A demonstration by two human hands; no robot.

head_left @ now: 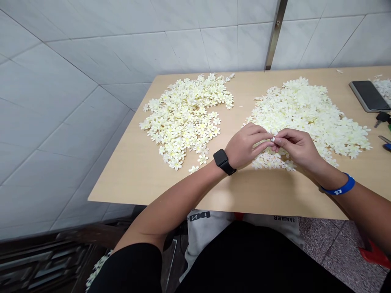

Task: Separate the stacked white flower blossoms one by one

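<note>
My left hand point(246, 144) and my right hand point(295, 145) meet fingertip to fingertip over the near edge of the right heap of small white cloth flowers point(308, 112). Both pinch one small white flower point(273, 137) between them. A second heap of white-and-yellow flowers point(189, 116) lies to the left, apart from my hands. A black watch point(224, 161) is on my left wrist and a blue band point(341, 188) on my right.
The light wooden table point(134, 171) stands against a white tiled wall. At the far right lie a dark phone point(369, 95), keys point(382, 119) and more flowers point(383, 86). A metal strip point(275, 34) runs up the wall. A white bag point(207, 228) sits under the table edge.
</note>
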